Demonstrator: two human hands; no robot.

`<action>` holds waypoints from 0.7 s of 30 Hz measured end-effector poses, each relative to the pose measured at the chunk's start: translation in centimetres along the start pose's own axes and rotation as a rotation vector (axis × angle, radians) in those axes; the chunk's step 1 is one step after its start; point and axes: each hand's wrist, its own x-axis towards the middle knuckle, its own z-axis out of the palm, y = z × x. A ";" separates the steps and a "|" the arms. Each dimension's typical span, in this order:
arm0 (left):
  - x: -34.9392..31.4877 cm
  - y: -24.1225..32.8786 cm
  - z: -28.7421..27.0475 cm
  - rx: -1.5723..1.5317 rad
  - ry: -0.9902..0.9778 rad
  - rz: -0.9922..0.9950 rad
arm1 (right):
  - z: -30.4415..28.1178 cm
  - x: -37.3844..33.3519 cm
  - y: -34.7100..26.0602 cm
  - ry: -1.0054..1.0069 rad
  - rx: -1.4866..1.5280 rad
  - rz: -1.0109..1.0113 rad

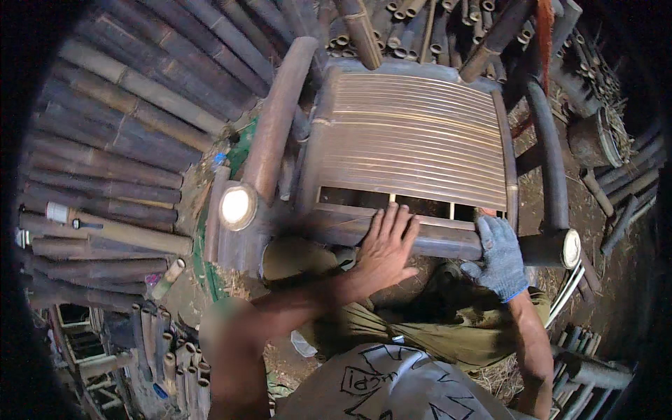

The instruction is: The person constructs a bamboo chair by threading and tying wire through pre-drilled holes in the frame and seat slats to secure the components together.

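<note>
A bamboo chair (276, 126) with thick round posts stands in front of me. Its slatted seat (416, 140) is made of thin split strips, with a dark gap between the nearest strip and the front rail (444, 241). Bare and with fingers stretched out, my left hand (390, 241) lies flat over the middle of that rail, fingertips at the gap's edge. At the rail's right end, my right hand (500, 255) in a grey knitted glove bends its fingers over the top, thumb on the near side. Whatever lies under its fingertips is hidden.
Long dark bamboo poles (126, 140) are stacked at the left. More cut bamboo tubes (420, 31) lie beyond the chair. A bucket-like container (595, 140) stands at the right. Lower left holds a bundle of short bamboo pieces (178, 371). My bent legs (455, 329) are close to the chair's front.
</note>
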 end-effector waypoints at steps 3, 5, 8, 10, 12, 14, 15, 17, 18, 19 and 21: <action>-2.5 -3.2 0.1 0.238 -0.034 -0.134 | 1.6 -0.5 1.3 -0.025 -0.030 0.074; -3.4 -6.8 -0.4 0.266 -0.071 -0.228 | 1.5 -0.5 1.2 -0.008 -0.003 0.056; -2.6 -9.1 -3.5 -0.176 0.029 -0.019 | 0.1 0.9 1.6 -0.079 0.112 0.066; 0.2 -7.7 -1.2 -0.273 0.012 -0.044 | 1.8 2.6 2.4 -0.006 0.206 0.112; 3.0 -4.7 -0.4 -0.198 0.221 0.045 | 2.3 4.1 2.3 -0.093 0.252 0.195; 4.3 -2.1 0.9 -0.189 0.156 0.062 | 2.5 4.0 2.3 -0.023 0.260 0.183; 4.7 -1.1 1.4 -0.184 0.118 0.066 | 2.7 3.8 2.4 -0.039 0.271 0.204; 6.0 -0.7 1.9 -0.274 -0.009 0.012 | 3.2 4.0 2.9 -0.057 0.289 0.238; 6.6 -1.1 1.8 -0.315 -0.055 0.016 | 3.0 4.0 2.8 -0.017 0.322 0.230; 7.1 -1.6 1.7 -0.354 -0.100 0.020 | 3.3 3.7 3.2 -0.040 0.396 0.254; 7.9 -2.3 1.0 -0.283 -0.155 0.090 | 3.2 3.8 2.9 -0.052 0.351 0.226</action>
